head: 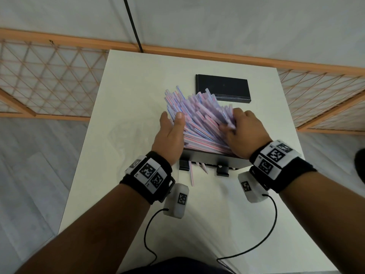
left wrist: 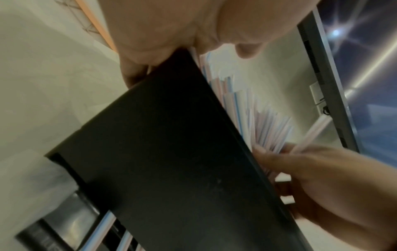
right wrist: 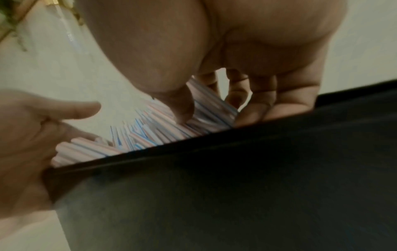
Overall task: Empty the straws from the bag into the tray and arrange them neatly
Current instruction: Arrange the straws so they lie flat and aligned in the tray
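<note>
**Head view first: both your hands at a fanned heap of straws in the black tray**

Head view gives you the whole layout; your left hand [head: 171, 133] stands edge-on against the left flank of the straws [head: 199, 117], fingers straight and relaxed, gripping nothing; your right hand [head: 245, 133] curls over the right side of the heap and grasps a bunch of them; the straws splay up and away from you out of the black tray [head: 209, 158], which sits near the middle of the white table [head: 126, 107]; a few loose straws [head: 191, 175] poke out under the tray's near edge, between its two black feet; a flat black lid [head: 223, 89] lies just beyond the heap; a bag cannot be made out for certain.

Left wrist view shows you what the head view cannot: the tray's dark outer wall [left wrist: 171, 152] from low down, with straw ends [left wrist: 257, 122] rising above its rim; your right hand [left wrist: 322, 178] appears across the tray with its fingers closed over straws at the rim.

Right wrist view, blurred, shows your right thumb [right wrist: 180, 108] pressed down on the straws [right wrist: 150, 135] with the fingers bent behind them; your left hand [right wrist: 32, 132] sits open at the far end of the rim [right wrist: 171, 149], thumb extended.
</note>
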Demonstrator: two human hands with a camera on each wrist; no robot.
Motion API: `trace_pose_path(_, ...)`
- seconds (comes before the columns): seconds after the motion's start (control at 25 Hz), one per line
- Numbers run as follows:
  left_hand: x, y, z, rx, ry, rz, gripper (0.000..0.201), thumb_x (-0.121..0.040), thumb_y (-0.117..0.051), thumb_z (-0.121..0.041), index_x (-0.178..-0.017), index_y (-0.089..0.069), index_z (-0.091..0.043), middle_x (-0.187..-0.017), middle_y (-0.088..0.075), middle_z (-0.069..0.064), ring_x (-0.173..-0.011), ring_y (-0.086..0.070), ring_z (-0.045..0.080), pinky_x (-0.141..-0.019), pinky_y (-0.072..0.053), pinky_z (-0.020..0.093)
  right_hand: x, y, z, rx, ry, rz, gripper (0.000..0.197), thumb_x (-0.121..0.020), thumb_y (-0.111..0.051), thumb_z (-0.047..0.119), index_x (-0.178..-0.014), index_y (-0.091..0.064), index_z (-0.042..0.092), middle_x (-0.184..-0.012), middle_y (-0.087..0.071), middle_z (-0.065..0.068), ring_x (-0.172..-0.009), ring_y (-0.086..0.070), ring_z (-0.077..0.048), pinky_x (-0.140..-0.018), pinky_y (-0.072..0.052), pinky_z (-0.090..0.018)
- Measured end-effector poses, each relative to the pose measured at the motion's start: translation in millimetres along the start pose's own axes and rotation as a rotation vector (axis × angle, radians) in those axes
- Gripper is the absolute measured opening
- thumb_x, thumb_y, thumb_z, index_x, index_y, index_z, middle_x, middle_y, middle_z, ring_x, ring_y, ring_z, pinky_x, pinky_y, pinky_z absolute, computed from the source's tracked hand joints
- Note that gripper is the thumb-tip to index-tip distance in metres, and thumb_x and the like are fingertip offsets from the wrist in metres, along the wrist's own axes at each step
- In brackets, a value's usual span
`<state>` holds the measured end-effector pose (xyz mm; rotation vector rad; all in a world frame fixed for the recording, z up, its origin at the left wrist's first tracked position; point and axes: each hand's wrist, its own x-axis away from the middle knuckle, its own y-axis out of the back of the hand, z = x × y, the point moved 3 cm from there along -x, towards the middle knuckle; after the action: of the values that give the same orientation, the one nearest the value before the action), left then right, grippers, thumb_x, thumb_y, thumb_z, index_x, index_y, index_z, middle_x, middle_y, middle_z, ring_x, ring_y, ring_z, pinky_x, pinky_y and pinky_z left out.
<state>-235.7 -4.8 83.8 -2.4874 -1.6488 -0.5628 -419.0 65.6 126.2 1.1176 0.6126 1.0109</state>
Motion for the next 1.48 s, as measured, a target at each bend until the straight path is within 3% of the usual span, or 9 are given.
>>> trace_pose_path(0.12,0,1,0,0.022,-0.09,0.023,0.101,-0.075,-0.03,-0.085,-0.156,-0.022,-0.024,-0.155,-0.043,-0.003,-0.142,-0.041,0.015,-0.119,-0.03,0.043,0,5,21,0.104,0.097,-0.034,0.025,-0.091,-0.055,0.023,-0.11,-0.048,0.009,-0.1,-0.044,-0.011,-0.075,-0.054,-0.04,-0.063,-0.039,-0.036)
trace_pose_path(0.32,-2,4,3,0.105,-0.051,-0.033,0.098,-0.076,-0.028,-0.085,-0.148,-0.041,-0.02,-0.146,-0.053,-0.002,-0.135,-0.048,0.014,-0.117,-0.034,0.041,-3,-1,38,0.225,0.093,0.02,0.027,-0.091,-0.054,0.023,-0.111,-0.042,0.011,-0.109,-0.047,-0.012,-0.076,-0.058,-0.038,-0.06,-0.038,-0.035)
trace_pose_path(0.4,-3,13,1,0.088,-0.06,-0.138,0.069,-0.089,-0.037,-0.071,-0.124,-0.06,-0.017,-0.115,-0.067,-0.005,-0.111,-0.06,0.013,-0.102,-0.044,0.035,-7,-2,39,0.078,0.098,0.025,0.03,-0.09,-0.058,0.03,-0.108,-0.045,0.009,-0.101,-0.048,-0.011,-0.078,-0.051,-0.034,-0.065,-0.034,-0.032)
trace_pose_path(0.48,-6,21,-3,-0.005,-0.05,-0.196,0.04,-0.092,-0.059,-0.05,-0.11,-0.063,-0.015,-0.089,-0.064,-0.007,-0.087,-0.061,0.015,-0.081,-0.046,0.03,-7,2,31,-0.033,0.073,0.008,0.034,-0.087,-0.062,0.036,-0.106,-0.049,0.011,-0.094,-0.049,-0.006,-0.079,-0.044,-0.024,-0.068,-0.026,-0.026)
trace_pose_path(0.6,-11,27,-6,-0.162,-0.088,-0.187,0.031,-0.077,-0.074,-0.042,-0.097,-0.063,-0.02,-0.081,-0.063,-0.005,-0.077,-0.063,0.015,-0.071,-0.051,0.03,2,9,15,-0.145,0.042,-0.018,0.043,-0.081,-0.069,0.036,-0.115,-0.052,0.015,-0.091,-0.055,0.0,-0.078,-0.051,-0.019,-0.07,-0.03,-0.023)
trace_pose_path(0.72,-14,25,-11,-0.36,-0.116,-0.224,0.028,-0.079,-0.078,-0.039,-0.076,-0.055,-0.024,-0.071,-0.055,-0.011,-0.064,-0.053,0.007,-0.058,-0.039,0.018,14,12,2,-0.242,0.017,-0.057,0.048,-0.079,-0.075,0.029,-0.118,-0.049,0.018,-0.079,-0.057,0.004,-0.067,-0.057,-0.008,-0.064,-0.038,-0.025)
trace_pose_path(0.92,-15,23,-20,-0.492,-0.165,-0.298,0.029,-0.084,-0.074,-0.033,-0.075,-0.058,-0.01,-0.067,-0.06,-0.003,-0.064,-0.056,0.017,-0.063,-0.039,0.025,29,5,-13,-0.214,0.037,-0.051,0.044,-0.079,-0.076,0.03,-0.111,-0.046,0.022,-0.08,-0.056,0.004,-0.066,-0.056,-0.005,-0.059,-0.036,-0.015)
trace_pose_path(1.16,-7,37,-38,-0.482,-0.205,-0.346,0.022,-0.084,-0.071,-0.027,-0.069,-0.058,-0.019,-0.06,-0.055,-0.012,-0.056,-0.05,0.0,-0.057,-0.034,0.012,36,-8,-32,-0.226,-0.014,-0.052,0.036,-0.081,-0.074,0.033,-0.107,-0.052,0.022,-0.079,-0.057,0.006,-0.068,-0.054,-0.001,-0.058,-0.032,-0.009)
trace_pose_path(1.48,15,46,-73,-0.51,-0.48,-0.377,0.02,-0.085,-0.072,-0.028,-0.071,-0.06,-0.022,-0.057,-0.054,-0.016,-0.054,-0.053,-0.001,-0.061,-0.04,0.014,37,15,-6,-0.209,0.12,-0.131,0.036,-0.078,-0.076,0.029,-0.105,-0.054,0.019,-0.089,-0.055,0.0,-0.073,-0.052,-0.014,-0.067,-0.04,-0.026)
